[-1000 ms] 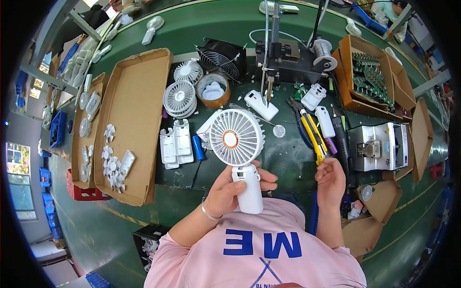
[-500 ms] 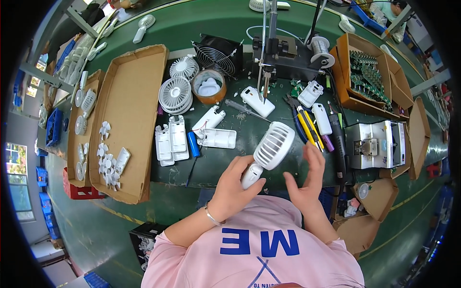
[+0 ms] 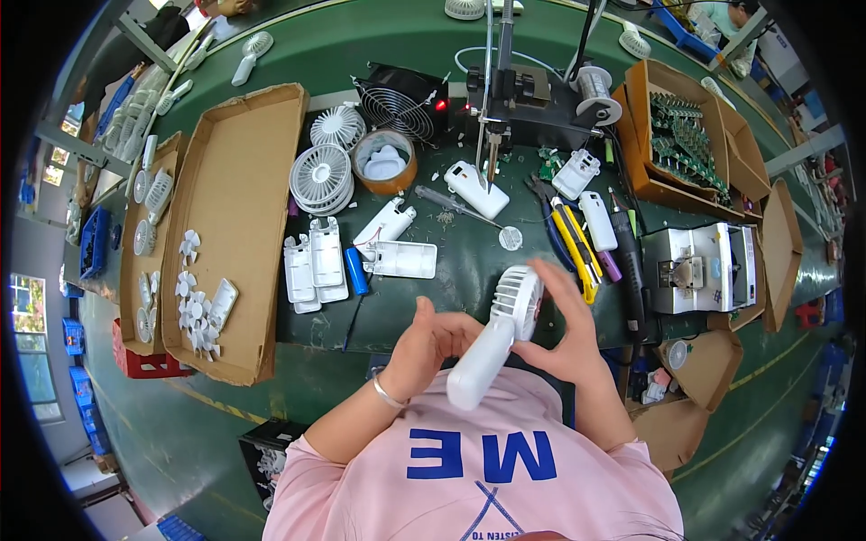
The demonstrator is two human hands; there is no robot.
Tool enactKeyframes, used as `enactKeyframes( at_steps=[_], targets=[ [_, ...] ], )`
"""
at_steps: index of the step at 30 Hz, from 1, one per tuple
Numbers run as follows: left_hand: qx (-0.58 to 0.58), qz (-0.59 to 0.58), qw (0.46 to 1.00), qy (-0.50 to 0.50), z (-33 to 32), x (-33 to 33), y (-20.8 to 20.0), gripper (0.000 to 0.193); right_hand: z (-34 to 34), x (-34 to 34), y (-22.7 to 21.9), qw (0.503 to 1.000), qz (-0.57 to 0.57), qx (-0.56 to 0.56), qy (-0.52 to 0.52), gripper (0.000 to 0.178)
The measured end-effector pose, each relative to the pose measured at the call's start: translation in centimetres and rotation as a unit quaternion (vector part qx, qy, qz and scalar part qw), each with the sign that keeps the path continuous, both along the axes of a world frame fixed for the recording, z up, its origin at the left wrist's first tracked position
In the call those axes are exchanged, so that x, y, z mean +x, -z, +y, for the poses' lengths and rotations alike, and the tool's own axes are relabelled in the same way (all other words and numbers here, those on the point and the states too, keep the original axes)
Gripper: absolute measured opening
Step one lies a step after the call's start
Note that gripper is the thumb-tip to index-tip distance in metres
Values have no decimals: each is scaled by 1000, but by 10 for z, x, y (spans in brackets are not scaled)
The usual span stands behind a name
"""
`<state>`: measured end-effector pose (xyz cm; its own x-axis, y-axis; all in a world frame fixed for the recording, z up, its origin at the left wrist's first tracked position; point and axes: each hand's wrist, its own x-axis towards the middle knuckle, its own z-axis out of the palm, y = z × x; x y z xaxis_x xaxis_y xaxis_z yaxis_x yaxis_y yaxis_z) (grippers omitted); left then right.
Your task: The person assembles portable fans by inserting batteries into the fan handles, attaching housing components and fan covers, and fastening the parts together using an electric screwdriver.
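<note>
A white handheld fan (image 3: 492,356) is held in front of my chest, tilted, with its slatted head up and its handle pointing down toward me. My right hand (image 3: 568,332) grips the fan's head from the right, thumb at its base and fingers over its top. My left hand (image 3: 424,347) is just left of the handle, thumb raised and fingers apart; its fingertips are partly hidden behind the fan. Beyond the fan lie a small round white disc (image 3: 511,238), a screwdriver (image 3: 451,204) and a white fan handle casing (image 3: 476,189).
A cardboard tray (image 3: 230,189) with small white blades stands left. Fan grilles (image 3: 322,178), a tape roll (image 3: 385,171) and open casings (image 3: 403,260) lie mid-bench. Right are yellow cutters (image 3: 577,248), a soldering iron (image 3: 629,261), a white machine (image 3: 702,270) and a circuit-board box (image 3: 681,140).
The fan has turned over from face-up, head away, to side-on with its handle toward me. My left hand has let go of the handle; my right hand has taken the head.
</note>
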<state>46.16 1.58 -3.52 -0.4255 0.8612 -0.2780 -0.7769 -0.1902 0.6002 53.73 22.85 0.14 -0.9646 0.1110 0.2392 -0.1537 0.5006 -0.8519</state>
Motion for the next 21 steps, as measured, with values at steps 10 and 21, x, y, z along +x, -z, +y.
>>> enactKeyframes(
  at_steps=[10,21],
  targets=[
    [-49,289,941,-166,34,18,1,106,-58,-3,13,993,31,74,83,73],
    [-54,136,978,-149,24,19,13,101,-73,-15,6,982,111,124,87,63]
  ],
)
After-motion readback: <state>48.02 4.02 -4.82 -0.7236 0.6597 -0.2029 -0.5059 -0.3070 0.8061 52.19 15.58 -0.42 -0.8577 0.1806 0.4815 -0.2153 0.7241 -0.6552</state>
